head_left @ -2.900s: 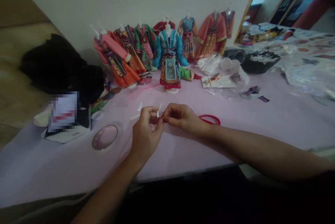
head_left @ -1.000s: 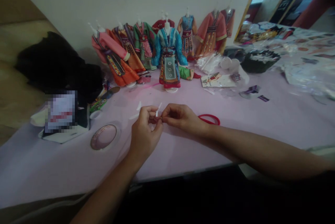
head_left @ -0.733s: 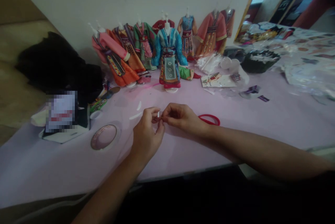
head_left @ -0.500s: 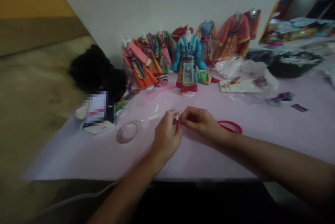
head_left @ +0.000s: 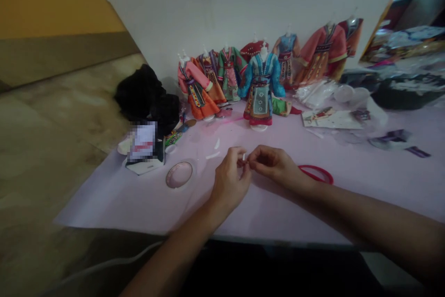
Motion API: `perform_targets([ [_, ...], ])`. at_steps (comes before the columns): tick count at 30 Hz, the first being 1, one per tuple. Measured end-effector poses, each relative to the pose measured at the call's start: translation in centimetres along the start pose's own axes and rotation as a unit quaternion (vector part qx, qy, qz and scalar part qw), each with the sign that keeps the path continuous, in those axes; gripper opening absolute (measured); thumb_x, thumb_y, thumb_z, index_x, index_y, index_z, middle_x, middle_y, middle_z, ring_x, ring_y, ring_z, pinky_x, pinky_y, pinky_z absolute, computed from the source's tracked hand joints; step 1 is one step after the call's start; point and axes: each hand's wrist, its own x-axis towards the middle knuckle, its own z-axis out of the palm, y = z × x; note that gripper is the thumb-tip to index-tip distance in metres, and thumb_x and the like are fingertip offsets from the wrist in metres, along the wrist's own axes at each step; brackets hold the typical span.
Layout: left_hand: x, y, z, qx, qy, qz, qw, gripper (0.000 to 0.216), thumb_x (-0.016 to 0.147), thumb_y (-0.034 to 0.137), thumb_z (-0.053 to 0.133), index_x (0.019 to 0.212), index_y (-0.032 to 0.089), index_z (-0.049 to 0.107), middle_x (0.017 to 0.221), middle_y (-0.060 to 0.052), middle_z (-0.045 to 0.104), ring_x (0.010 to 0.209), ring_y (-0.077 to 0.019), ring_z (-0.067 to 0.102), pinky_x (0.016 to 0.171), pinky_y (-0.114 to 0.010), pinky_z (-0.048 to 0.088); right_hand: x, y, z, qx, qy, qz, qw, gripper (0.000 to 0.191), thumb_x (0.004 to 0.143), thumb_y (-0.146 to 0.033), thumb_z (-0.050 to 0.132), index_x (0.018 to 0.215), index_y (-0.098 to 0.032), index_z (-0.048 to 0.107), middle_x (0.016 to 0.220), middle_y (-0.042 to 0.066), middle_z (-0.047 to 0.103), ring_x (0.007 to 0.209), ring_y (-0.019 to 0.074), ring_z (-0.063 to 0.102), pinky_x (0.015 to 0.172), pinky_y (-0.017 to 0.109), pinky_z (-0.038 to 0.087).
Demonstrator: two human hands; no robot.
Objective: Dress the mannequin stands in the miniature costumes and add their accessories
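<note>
The left hand [head_left: 229,180] and the right hand [head_left: 271,164] are both closed in a fingertip pinch on a small white strip [head_left: 244,156], held above the counter [head_left: 114,209], its lower end hidden by the fingers. The strip appears thin, light and easily bent; grip it by its edges, using fingertips only. A red loop [head_left: 315,174] lies beside the right hand. White slivers [head_left: 212,155] and a round pink disc [head_left: 179,174] lie beyond the left.
</note>
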Motion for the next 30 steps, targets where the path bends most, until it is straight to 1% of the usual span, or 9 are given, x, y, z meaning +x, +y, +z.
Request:
perform_targets([
  [3,0.22,0.01,-0.09,-0.008,0.001,-0.008,1.0,0.033,0.082,0.007,0.059,0.109,0.025,0.05,0.092,0.0,0.066,0.08,-0.0151,0.07,0.077,-0.03,0.057,0.1,0.12,-0.07,0.011,-0.003,-0.003,1.0,0.008,0.081,-0.023,0.07,0.081,-0.018,0.065,0.079,0.001,0.065,0.074,0.0138,0.06,0.072,0.029,0.047],
  [9,0.51,-0.38,-0.13,0.001,0.005,0.008,1.0,0.032,0.082,0.008,0.06,0.11,0.023,0.051,0.091,-0.001,0.068,0.079,-0.0142,0.069,0.077,-0.03,0.058,0.35,0.28,-0.09,0.009,-0.001,0.007,1.0,0.014,0.081,-0.029,0.071,0.084,-0.017,0.064,0.079,0.001,0.065,0.073,0.013,0.059,0.071,0.029,0.048],
  [18,0.44,-0.19,-0.1,0.032,0.016,0.037,0.999,0.036,0.081,0.006,0.061,0.111,0.022,0.052,0.093,0.0,0.069,0.079,-0.0143,0.071,0.076,-0.029,0.059,0.25,0.16,-0.07,0.024,0.0,0.004,1.0,0.012,0.079,-0.025,0.071,0.083,-0.016,0.064,0.078,0.0,0.063,0.072,0.0118,0.057,0.069,0.028,0.046],
  [30,0.36,-0.23,0.06,0.058,0.017,0.048,0.997,0.038,0.08,0.005,0.064,0.113,0.021,0.053,0.093,-0.001,0.071,0.08,-0.0146,0.073,0.074,-0.028,0.059,0.26,0.12,-0.09,0.013,0.003,-0.002,1.0,0.007,0.08,-0.019,0.069,0.084,-0.016,0.064,0.078,0.0,0.063,0.072,0.0113,0.057,0.069,0.028,0.047],
])
